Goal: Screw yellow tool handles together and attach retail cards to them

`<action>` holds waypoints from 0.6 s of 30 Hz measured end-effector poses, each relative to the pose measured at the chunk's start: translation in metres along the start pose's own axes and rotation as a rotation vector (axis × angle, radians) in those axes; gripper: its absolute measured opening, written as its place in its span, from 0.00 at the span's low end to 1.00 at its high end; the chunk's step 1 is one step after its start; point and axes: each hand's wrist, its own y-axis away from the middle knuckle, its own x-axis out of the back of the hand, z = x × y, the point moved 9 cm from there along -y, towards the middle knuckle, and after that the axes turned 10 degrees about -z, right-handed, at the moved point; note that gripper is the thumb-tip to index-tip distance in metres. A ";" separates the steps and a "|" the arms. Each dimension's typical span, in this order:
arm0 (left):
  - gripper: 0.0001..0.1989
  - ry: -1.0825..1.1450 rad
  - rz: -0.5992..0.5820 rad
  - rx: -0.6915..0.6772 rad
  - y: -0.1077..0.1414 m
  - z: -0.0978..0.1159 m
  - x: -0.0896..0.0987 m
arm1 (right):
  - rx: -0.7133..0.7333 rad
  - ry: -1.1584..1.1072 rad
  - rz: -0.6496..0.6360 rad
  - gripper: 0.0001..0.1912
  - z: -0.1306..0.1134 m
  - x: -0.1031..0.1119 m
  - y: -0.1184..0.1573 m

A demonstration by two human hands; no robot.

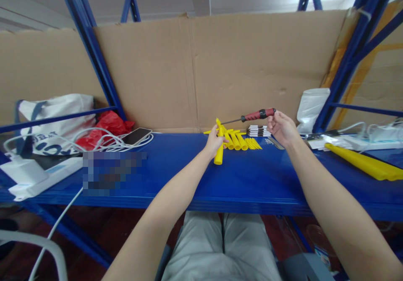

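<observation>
My left hand [214, 141] is wrapped round a yellow plastic tube-shaped part [218, 157], holding it upright over the blue shelf. The end of my right hand's screwdriver [258, 115] meets this part near its top; whether the tip sits in a screw is too small to tell. My right hand [281, 128] pinches the rear end of the red and black handle, with the shaft pointing left. Just right of my left hand lie several more yellow tube parts [242, 141] and a row of small pointed yellow pieces [253, 143].
Behind the yellow parts is a stack of white and dark pieces [258, 131]. A long yellow part [362, 161] lies far right, near a white pouch [313, 109]. On the left are a phone [137, 136], white cables, a power strip [50, 178] and a cloth bag [59, 121]. Cardboard [220, 71] stands behind.
</observation>
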 end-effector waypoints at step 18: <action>0.36 -0.024 -0.030 -0.033 -0.004 -0.002 -0.002 | -0.068 -0.027 0.039 0.16 0.007 0.008 0.000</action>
